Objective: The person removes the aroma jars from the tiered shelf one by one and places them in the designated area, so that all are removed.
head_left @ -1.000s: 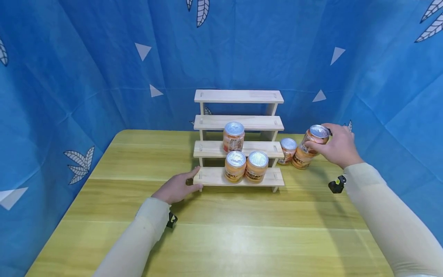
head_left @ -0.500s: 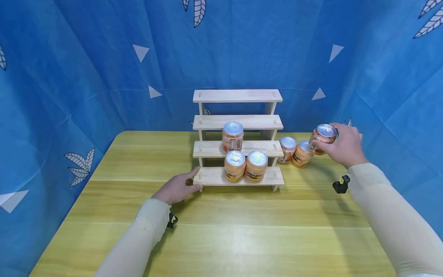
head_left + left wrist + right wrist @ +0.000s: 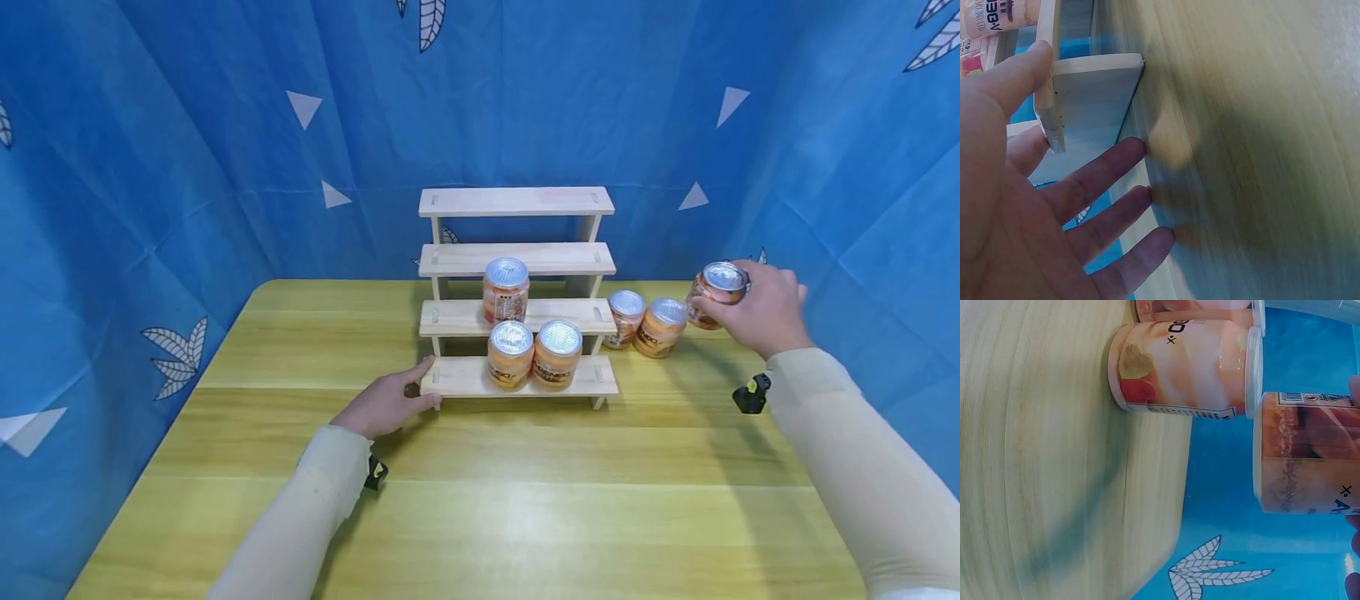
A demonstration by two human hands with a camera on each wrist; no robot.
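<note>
A four-step wooden display rack [image 3: 517,377] stands on the table, and my left hand [image 3: 386,406] grips the left end of its lowest step between thumb and index finger. The other fingers [image 3: 1110,215] of that hand reach loosely past the step's support. At the right, my right hand [image 3: 768,310] holds a jar [image 3: 1310,456] with a silvery lid and peach-orange label, raised above the table. Two similar jars, a left one [image 3: 624,321] and a right one [image 3: 658,330], stand side by side just right of the rack.
Two jars, one left [image 3: 511,358] and one right [image 3: 557,357], stand on the lowest step. Another jar [image 3: 506,292] stands on the second step. Behind the wooden table [image 3: 525,508] hangs a blue curtain [image 3: 525,100], which also covers both sides.
My right hand has lifted the jar off from above the standing right jar and carried it to the right. My left hand has stayed at the rack's lowest step.
</note>
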